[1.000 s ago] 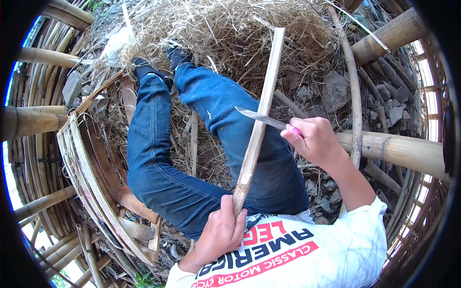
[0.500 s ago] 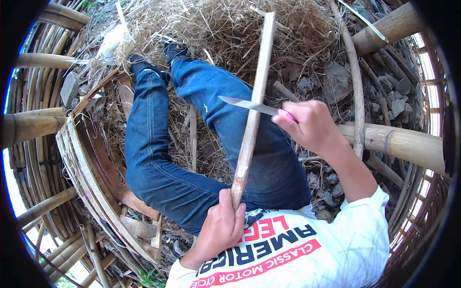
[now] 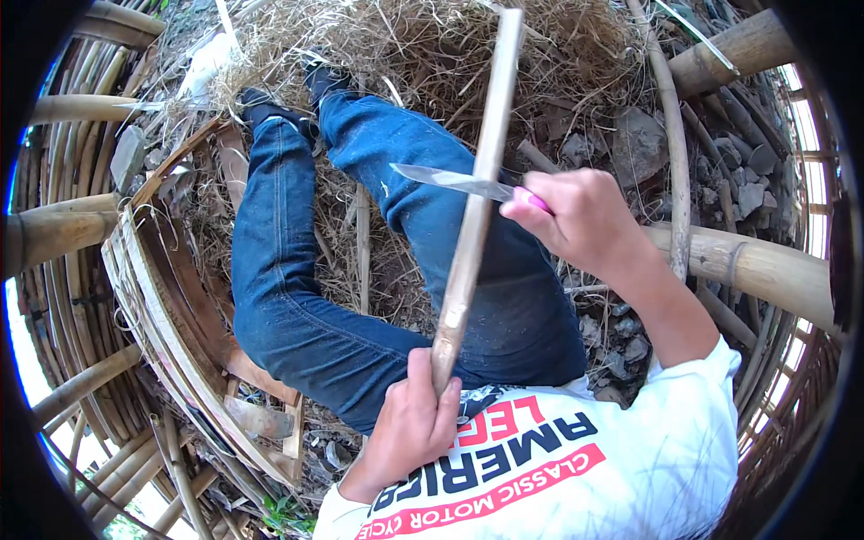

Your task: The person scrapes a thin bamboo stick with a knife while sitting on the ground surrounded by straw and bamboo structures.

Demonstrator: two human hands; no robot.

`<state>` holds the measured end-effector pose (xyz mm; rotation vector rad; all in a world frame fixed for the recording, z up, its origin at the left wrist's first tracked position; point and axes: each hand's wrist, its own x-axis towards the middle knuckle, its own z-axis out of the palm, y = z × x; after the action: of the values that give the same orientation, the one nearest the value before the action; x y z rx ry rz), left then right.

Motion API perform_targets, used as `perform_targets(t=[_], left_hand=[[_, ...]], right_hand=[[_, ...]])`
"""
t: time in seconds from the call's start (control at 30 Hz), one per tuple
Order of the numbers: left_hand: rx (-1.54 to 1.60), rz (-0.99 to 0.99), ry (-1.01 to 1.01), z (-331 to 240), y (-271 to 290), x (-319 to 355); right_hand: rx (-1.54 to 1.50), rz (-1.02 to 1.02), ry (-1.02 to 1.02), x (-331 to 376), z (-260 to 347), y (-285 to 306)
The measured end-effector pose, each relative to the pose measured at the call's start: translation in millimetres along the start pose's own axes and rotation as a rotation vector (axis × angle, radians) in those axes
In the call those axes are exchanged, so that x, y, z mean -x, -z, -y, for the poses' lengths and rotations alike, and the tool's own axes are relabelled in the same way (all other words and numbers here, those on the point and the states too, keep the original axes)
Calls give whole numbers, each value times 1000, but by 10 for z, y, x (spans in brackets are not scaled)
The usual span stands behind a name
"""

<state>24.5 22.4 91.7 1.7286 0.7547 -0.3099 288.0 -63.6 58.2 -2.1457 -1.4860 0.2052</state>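
My left hand [image 3: 416,421] is closed around the near end of a long, pale bamboo strip [image 3: 461,281]. The strip slants up and away over my right thigh, its far end above the straw. In my right hand [image 3: 576,219] is a knife [image 3: 450,180] with a pink handle, gripped in a fist. Its blade points left and lies across the strip at about mid-length. Below the blade, near my left hand, the strip's surface shows a few scraped or knotted marks.
Dry straw shavings [image 3: 423,54] heap beyond my feet. A bundle of split bamboo strips [image 3: 171,351] leans at the left. Thick bamboo poles [image 3: 756,270] and grey stones [image 3: 637,148] lie at the right, with slatted bamboo walls [image 3: 76,180] around. A white bag [image 3: 209,67] lies near my feet.
My right hand has shifted slightly down and left, sliding the knife blade further across the strip. My left hand holds the strip's near end as before.
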Motion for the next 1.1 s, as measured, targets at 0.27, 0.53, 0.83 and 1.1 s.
perform_targets(t=[0.27,0.53,0.83,1.1], left_hand=[[-18,-33,-48,10,-20,-16],[-17,44,-44,-23,-16,-18],[42,55,-26,-24,12,-30],[5,-1,-62,-7,-20,-15]], right_hand=[[103,-44,36,-28,-31,-11],[105,-38,-12,188,-150,45],[118,-20,0,117,-194,59],[161,-69,17,-288,-302,47]])
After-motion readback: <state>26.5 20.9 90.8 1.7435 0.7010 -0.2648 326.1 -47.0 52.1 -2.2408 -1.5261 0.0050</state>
